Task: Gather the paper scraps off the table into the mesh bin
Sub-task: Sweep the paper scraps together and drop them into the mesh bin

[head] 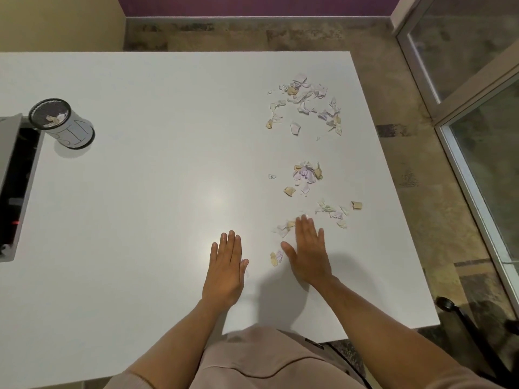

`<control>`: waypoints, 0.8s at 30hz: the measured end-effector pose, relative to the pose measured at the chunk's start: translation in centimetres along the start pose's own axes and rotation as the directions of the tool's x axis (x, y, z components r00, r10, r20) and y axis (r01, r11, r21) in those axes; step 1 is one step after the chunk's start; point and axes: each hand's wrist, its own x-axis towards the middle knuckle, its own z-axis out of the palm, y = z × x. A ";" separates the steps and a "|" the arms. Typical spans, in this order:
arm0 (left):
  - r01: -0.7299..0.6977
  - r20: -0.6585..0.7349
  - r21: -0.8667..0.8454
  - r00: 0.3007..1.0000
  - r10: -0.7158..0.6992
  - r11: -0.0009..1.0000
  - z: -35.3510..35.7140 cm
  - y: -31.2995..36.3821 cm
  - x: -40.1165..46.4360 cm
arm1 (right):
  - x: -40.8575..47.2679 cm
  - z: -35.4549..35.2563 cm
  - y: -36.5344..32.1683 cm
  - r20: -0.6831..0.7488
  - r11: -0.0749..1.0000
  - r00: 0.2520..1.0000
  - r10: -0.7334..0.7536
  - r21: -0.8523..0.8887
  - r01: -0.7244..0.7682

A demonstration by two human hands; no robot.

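Torn paper scraps, white, lilac and tan, lie in loose groups down the right side of the white table [157,192]: a far cluster [306,101], a middle cluster [307,172] and a near scatter [335,213]. My right hand [307,252] lies flat with straight fingers among the near scraps, a few bits [276,258] just left of its thumb. My left hand [226,266] rests flat on bare table beside it, holding nothing. The mesh bin [66,127] stands far left with some scraps inside.
A grey open box with a dark interior [14,186] sits at the table's left edge next to the bin. The table's right edge drops to a tiled floor, with a glass door frame [460,108] beyond. A black chair part [449,304] shows at lower right.
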 end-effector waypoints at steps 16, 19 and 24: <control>-0.032 0.011 -0.014 0.999 0.032 0.999 -0.9 -0.6 2.1 | 2.9 -3.3 7.5 -0.233 0.894 0.870 0.435 0.225 -0.387; -0.032 0.007 -0.010 0.999 0.032 0.999 -0.8 -0.6 2.2 | 4.3 -3.1 8.7 -0.100 0.866 0.875 0.474 0.234 -0.442; -0.031 0.000 -0.018 1.000 0.031 0.999 -0.9 -0.5 2.2 | 4.8 -2.3 6.6 -0.076 0.975 0.978 0.192 0.127 -0.182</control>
